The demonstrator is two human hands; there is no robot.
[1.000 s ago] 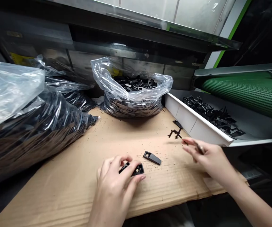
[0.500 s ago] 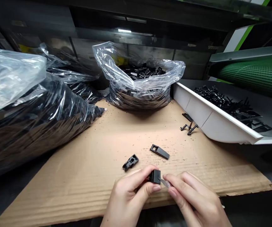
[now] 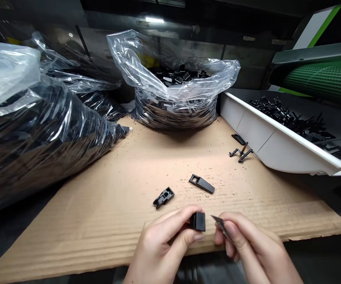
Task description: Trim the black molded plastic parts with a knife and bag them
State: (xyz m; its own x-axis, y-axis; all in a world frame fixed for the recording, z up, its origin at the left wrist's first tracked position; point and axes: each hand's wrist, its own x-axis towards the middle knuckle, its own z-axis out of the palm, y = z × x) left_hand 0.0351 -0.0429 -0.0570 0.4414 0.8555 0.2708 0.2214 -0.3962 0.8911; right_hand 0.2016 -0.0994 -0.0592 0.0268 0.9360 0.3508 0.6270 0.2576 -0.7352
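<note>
Between thumb and index finger, my left hand [image 3: 164,244] pinches a small black plastic part [image 3: 199,221], its flat square end facing right. My right hand [image 3: 250,244] is closed on a thin pointed blade [image 3: 220,223]; the tip points up and left, a short gap away from the part. Just beyond my hands, two loose black pieces lie on the cardboard [image 3: 123,173]: a short hollow piece [image 3: 163,197] and a longer tapered piece [image 3: 201,184] with a square opening at one end. My left fingers hide the rest of the held part.
An open clear bag [image 3: 176,98] of black parts stands at the back. A large filled bag [image 3: 46,134] bulges on the left. On the right, a white tray [image 3: 265,138] holds black pieces beneath a green belt [image 3: 327,79]. Several thin black bits [image 3: 243,153] lie beside the tray.
The blade has come away from the part's end face and now tilts upward in my right hand, which has shifted right. My left hand still grips the part. The whole view has shifted slightly.
</note>
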